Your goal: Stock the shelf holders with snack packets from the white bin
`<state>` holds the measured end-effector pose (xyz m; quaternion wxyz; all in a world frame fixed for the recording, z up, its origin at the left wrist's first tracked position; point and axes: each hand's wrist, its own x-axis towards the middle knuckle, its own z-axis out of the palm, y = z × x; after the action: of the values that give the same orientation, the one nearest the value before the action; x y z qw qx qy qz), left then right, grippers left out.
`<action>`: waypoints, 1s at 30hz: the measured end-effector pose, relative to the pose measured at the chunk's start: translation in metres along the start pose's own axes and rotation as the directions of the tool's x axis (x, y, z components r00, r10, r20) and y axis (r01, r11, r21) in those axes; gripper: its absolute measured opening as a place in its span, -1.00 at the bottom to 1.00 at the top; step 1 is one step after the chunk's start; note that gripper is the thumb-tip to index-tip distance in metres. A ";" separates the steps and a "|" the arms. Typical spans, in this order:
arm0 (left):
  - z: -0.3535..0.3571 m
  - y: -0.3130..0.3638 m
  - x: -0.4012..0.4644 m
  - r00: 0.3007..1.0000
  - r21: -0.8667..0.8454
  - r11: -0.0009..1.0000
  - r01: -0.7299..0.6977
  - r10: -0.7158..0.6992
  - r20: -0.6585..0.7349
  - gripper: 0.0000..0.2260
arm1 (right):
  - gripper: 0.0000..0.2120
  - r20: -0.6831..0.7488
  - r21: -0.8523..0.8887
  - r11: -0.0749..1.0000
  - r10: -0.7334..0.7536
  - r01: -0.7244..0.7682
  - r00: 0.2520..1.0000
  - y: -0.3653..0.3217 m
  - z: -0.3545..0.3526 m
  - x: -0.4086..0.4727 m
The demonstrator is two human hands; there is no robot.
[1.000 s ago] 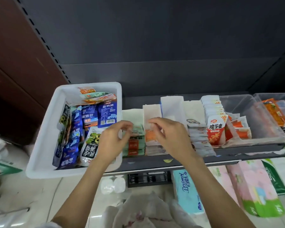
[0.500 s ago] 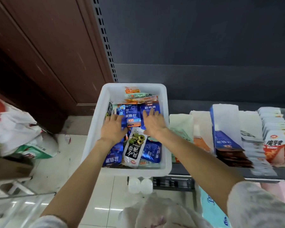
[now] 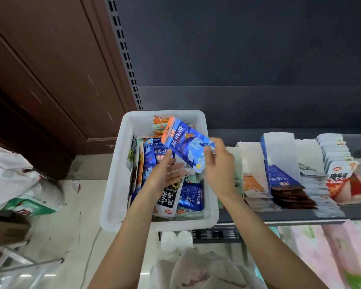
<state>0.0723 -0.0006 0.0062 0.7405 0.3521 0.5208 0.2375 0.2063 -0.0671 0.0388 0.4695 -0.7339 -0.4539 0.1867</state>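
The white bin [image 3: 113, 184] sits at the left end of the shelf, full of blue, black-and-white and orange snack packets. Above it a blue snack packet [image 3: 186, 142] is lifted and tilted. My right hand [image 3: 219, 170] pinches its lower right edge. My left hand [image 3: 163, 176] lies under it, thumb against the lower left edge, fingers blurred beneath. To the right stand white paper shelf holders [image 3: 279, 147]; one with a blue side [image 3: 279, 180] holds dark packets, and red-and-white packets [image 3: 340, 180] fill another.
The dark shelf edge [image 3: 300, 215] runs to the right of the bin. Tissue packs [image 3: 321, 257] lie on the level below. Plastic bags [image 3: 8, 174] sit on the floor at left, beside a brown wooden panel [image 3: 50, 80]. A white bag [image 3: 196, 272] is at the bottom.
Both hands moved from the shelf holders into the bin, pressed down among the packets, and have now lifted one blue packet out. The view swung left.
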 end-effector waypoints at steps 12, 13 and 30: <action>0.055 0.021 -0.030 0.870 0.089 0.865 -0.493 0.488 0.076 -0.85 | -0.43 0.089 0.384 0.913 0.113 -0.139 0.990 0.024 -0.071 -0.026; 0.064 0.025 -0.036 0.840 0.192 0.817 -0.543 0.524 0.141 -0.85 | -0.38 0.078 0.327 0.940 0.075 -0.096 0.994 0.024 -0.084 -0.023; 0.240 -0.018 -0.020 0.459 0.490 0.188 -0.851 0.719 0.522 -0.88 | -0.84 -0.318 -0.103 0.994 -0.074 0.044 0.945 0.105 -0.240 -0.023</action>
<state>0.2905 -0.0926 0.0552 0.3578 0.8377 0.2432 0.3334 0.4135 -0.2263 0.0627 0.5073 -0.7620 -0.4014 0.0289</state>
